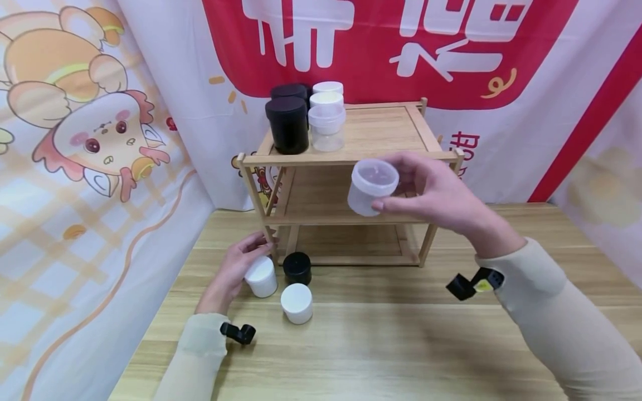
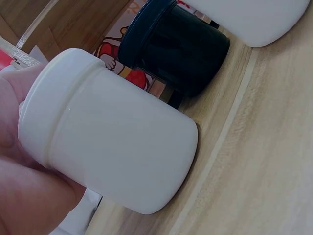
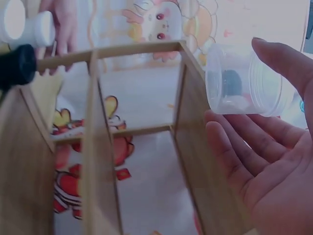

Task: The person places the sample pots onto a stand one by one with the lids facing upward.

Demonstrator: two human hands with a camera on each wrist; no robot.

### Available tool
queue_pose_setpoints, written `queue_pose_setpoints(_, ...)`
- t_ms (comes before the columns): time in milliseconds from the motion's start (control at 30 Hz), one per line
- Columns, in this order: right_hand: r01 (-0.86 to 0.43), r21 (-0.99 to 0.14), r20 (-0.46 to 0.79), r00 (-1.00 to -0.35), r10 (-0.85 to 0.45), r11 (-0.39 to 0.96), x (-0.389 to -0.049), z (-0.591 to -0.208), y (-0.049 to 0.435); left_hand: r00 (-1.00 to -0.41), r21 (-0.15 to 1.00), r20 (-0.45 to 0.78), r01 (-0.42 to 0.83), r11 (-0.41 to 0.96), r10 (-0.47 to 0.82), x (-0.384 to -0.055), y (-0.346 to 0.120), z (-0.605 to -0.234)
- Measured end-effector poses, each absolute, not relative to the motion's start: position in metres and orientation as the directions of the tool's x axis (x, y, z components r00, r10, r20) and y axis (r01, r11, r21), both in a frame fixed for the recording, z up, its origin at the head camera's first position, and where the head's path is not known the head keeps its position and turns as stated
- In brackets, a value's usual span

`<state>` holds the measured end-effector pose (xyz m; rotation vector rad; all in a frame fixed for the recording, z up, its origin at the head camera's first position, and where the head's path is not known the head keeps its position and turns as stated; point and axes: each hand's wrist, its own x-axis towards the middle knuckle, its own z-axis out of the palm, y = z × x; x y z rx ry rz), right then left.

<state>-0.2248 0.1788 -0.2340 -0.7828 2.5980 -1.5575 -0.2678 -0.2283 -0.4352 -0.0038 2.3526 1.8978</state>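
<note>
My right hand (image 1: 431,192) holds a clear plastic jar (image 1: 368,195) in front of the rack's upper shelf. In the right wrist view the thumb lies along the clear jar (image 3: 237,83), opposite the fingers. My left hand (image 1: 239,270) is low beside the rack's left front leg, next to a white lidded jar (image 1: 261,278) on the table. Its fingers look loosely extended; in the left wrist view the white jar (image 2: 117,137) hides part of them. A black jar (image 1: 297,269) and another white jar (image 1: 297,304) stand close by.
A wooden rack (image 1: 346,161) with several levels stands at the back of the wooden table (image 1: 381,345). On its top left stand black jars (image 1: 287,125), white-lidded jars (image 1: 327,100) and a clear jar (image 1: 327,131). Printed cloth (image 1: 80,223) hangs at the left and back.
</note>
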Motion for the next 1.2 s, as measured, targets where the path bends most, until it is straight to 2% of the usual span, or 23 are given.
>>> queue_pose_setpoints(400, -0.357, -0.809, 0.244, -0.927, -0.285, 0.467, -0.244, -0.174, 0.184, -0.992, 0.973, -0.102, -0.083, 0.216, 0.075, -0.268, -0.229, -0.433)
queue_pose_setpoints(700, -0.309, -0.786, 0.247, -0.951, -0.187, 0.535, -0.279, -0.149, 0.166, -0.992, 0.975, -0.104, -0.088, 0.203, 0.073, -0.267, -0.229, -0.434)
queue_pose_setpoints(967, -0.153, -0.83, 0.145, -0.988, -0.057, 0.536, -0.313, -0.139, 0.16, -0.99, 0.972, -0.123, -0.105, 0.212, 0.071, -0.268, -0.227, -0.436)
queue_pose_setpoints(1200, -0.058, -0.849, 0.096, -0.994, 0.046, 0.525, -0.336, -0.128, 0.156, -0.99, 0.974, -0.111, -0.092, 0.206, 0.083, -0.269, -0.228, -0.435)
